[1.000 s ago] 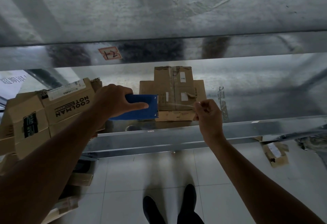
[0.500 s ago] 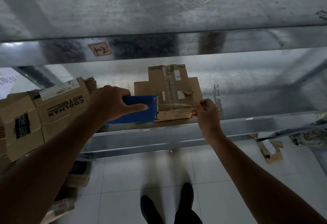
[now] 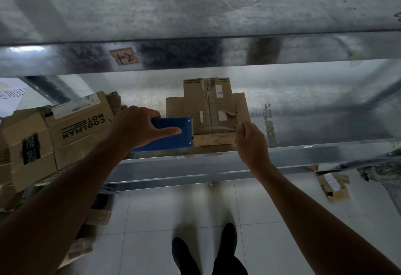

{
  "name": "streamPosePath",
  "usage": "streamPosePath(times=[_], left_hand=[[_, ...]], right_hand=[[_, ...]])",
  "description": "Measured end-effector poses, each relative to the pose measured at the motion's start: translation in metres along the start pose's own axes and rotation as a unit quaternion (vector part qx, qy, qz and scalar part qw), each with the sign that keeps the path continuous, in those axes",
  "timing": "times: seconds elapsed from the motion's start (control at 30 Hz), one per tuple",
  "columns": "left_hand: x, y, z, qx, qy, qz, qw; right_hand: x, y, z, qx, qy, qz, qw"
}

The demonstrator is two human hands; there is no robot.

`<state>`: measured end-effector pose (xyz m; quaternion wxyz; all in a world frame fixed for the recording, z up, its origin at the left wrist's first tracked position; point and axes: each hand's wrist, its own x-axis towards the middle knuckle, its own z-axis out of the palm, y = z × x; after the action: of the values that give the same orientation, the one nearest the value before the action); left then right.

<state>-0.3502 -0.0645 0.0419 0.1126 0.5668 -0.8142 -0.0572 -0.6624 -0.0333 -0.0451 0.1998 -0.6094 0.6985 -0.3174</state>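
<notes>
Farthest out to the left of the left hand, brown COOLMAN NOTE cartons (image 3: 80, 127) are stacked at the end of the metal shelf (image 3: 303, 155), their print upside down from this view. The left hand (image 3: 138, 129) reaches over the shelf's front rim and grips a flat blue box (image 3: 171, 144). The thumb lies stretched across the box's near face and the fingers are curled over its far edge. The blue box stands on the shelf between the two hands, its right end just beside a flattened carton (image 3: 208, 109) that lies further in. Under that carton's near edge a paler box (image 3: 214, 139) shows. Above and between the hands, a red-bordered label (image 3: 124, 56) sits on the rail of the upper shelf. The right hand (image 3: 249, 142) is narrowly closed, its curled fingertips pinching the near right corner of the flattened carton. Below the hands, dark shoes (image 3: 186, 257) stand on the tiled floor (image 3: 152, 220). Down to the right of the right hand, a torn cardboard scrap (image 3: 334, 185) lies on the tiles.
</notes>
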Motion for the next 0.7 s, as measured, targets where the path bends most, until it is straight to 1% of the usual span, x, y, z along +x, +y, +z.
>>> streamPosePath(times=[0.1,0.13,0.2,0.23,0.27,0.33,0.37,0.6,0.7], left_hand=[[0.001,0.002,-0.004,-0.011,0.007,0.000,1.000],[0.001,0.002,-0.005,-0.012,0.007,0.001,1.000],[0.002,0.002,-0.007,-0.007,0.007,0.002,1.000],[0.001,0.001,-0.007,-0.002,0.008,-0.001,1.000],[0.001,-0.001,-0.008,0.000,0.009,-0.005,1.000],[-0.001,-0.004,-0.008,-0.006,0.009,-0.012,1.000],[-0.001,-0.005,-0.008,-0.008,0.008,-0.013,1.000],[-0.003,-0.006,-0.005,-0.023,0.012,-0.010,1.000],[-0.005,-0.008,-0.006,-0.028,0.009,-0.011,1.000]], right_hand=[[-0.001,0.007,0.000,-0.059,0.006,-0.058,0.997],[0.000,0.009,-0.001,-0.074,0.011,-0.100,0.992],[0.005,0.021,-0.003,-0.100,0.001,-0.223,0.970],[0.008,0.027,-0.003,-0.102,-0.014,-0.276,0.956],[0.011,0.032,-0.004,-0.091,-0.038,-0.302,0.948],[0.016,0.040,-0.005,-0.065,-0.079,-0.304,0.947],[0.018,0.043,-0.006,-0.064,-0.082,-0.305,0.947],[0.027,0.043,-0.008,-0.096,-0.056,-0.338,0.935],[0.025,0.027,-0.011,-0.066,-0.025,-0.388,0.919]])
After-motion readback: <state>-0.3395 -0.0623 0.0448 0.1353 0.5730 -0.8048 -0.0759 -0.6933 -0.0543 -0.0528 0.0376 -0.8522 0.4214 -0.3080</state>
